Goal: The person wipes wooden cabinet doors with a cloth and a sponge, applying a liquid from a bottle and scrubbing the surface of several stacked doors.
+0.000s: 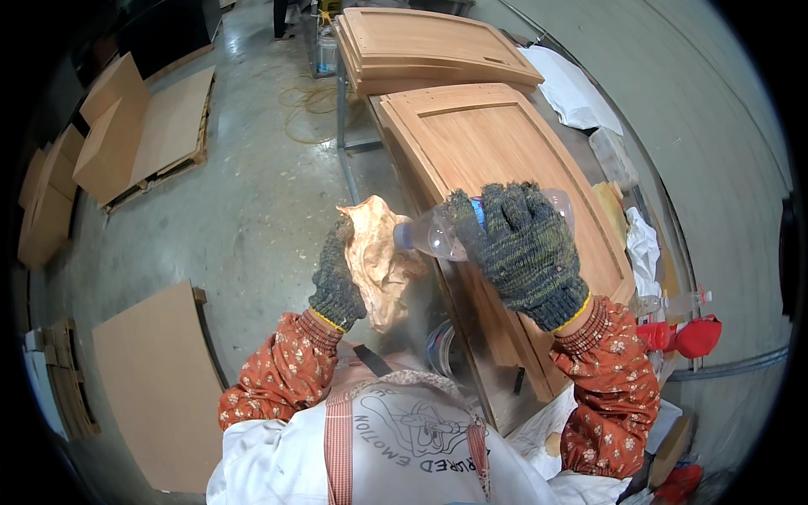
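Note:
Both my hands wear dark grey-green knitted gloves with yellow cuffs. My left hand (338,278) is closed on a crumpled, peach-coloured rag (379,269), held up left of the table. In my right hand (526,248) a clear plastic bottle (439,234) lies on its side, fingers wrapped round its middle. Its capped-looking blue neck points left and meets the rag; whether the mouth is open I cannot tell. Below the bottle, a wooden panel door (497,139) with a recessed centre lies on top of a stack on the table. My right hand is above its near part.
A second stack of wooden panels (438,38) lies at the table's far end. Along the right side are white cloth (644,252), a clear plastic tub (613,157) and a red container (699,337). Cardboard sheets (156,387) and boxes (118,126) stand on the left floor; a yellow hose (311,109) lies coiled.

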### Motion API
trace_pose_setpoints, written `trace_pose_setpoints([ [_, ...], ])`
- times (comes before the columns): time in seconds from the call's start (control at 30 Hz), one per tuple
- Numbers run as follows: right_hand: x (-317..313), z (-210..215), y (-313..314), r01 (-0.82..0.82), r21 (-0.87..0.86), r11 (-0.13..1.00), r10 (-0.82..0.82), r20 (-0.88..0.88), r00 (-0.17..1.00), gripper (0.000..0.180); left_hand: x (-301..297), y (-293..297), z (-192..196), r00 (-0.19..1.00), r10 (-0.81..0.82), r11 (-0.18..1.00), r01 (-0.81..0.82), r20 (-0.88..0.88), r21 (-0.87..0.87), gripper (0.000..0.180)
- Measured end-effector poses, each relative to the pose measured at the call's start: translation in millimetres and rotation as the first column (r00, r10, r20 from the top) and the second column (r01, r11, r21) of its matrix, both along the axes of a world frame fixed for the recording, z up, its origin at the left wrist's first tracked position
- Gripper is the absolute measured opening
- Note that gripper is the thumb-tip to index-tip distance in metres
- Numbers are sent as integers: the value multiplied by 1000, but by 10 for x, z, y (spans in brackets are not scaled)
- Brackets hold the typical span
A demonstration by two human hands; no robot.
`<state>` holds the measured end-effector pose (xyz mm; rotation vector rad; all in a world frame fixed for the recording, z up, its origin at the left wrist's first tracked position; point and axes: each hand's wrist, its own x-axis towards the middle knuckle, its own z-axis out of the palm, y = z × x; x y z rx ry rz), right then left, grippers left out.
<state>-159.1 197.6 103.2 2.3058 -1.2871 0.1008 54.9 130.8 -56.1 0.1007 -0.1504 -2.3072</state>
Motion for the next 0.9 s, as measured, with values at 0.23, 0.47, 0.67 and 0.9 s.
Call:
trace_pose_setpoints([
  [0.23, -87, -117, 152, -34, 86, 996, 26, 92, 995, 57, -31, 42, 100, 995, 6, 999, -9, 96, 33, 51],
  [0.47, 42, -18, 200, 30, 209, 977, -60, 140, 988, 57, -114, 26, 54, 968, -9, 870, 131, 251, -475, 46],
  [0.67, -63, -180, 291, 136, 196, 971, -180, 228, 957, 58, -150, 228, 181, 702, 369, 760, 148, 609, -632, 45],
  [0.9, -262, 111, 681, 332, 166, 929, -371, 394, 841, 62, -199, 308, 540, 465, 689, 477, 288, 557, -830, 40],
])
